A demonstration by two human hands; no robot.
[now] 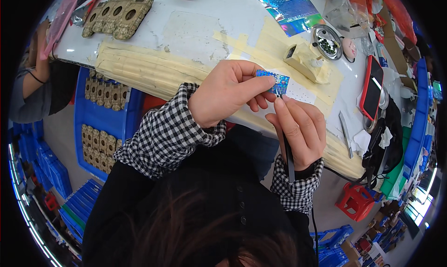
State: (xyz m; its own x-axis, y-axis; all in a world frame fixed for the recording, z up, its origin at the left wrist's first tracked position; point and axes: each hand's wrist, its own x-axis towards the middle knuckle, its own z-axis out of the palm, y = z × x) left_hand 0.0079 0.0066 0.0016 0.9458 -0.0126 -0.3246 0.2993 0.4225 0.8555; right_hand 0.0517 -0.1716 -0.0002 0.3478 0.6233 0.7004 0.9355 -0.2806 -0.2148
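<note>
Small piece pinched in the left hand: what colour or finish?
The small piece is shiny blue, holographic-looking, with a fine grid pattern; the head view shows it.

left hand (pixel 228 92), right hand (pixel 300 129), fingers pinched together

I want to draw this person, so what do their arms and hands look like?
Both arms wear black-and-white checked sleeves with buttoned-looking cuffs at the wrists, under a black top with small dark buttons. The left hand and right hand are bare: no gloves, and no rings or watch that I can see.
</note>
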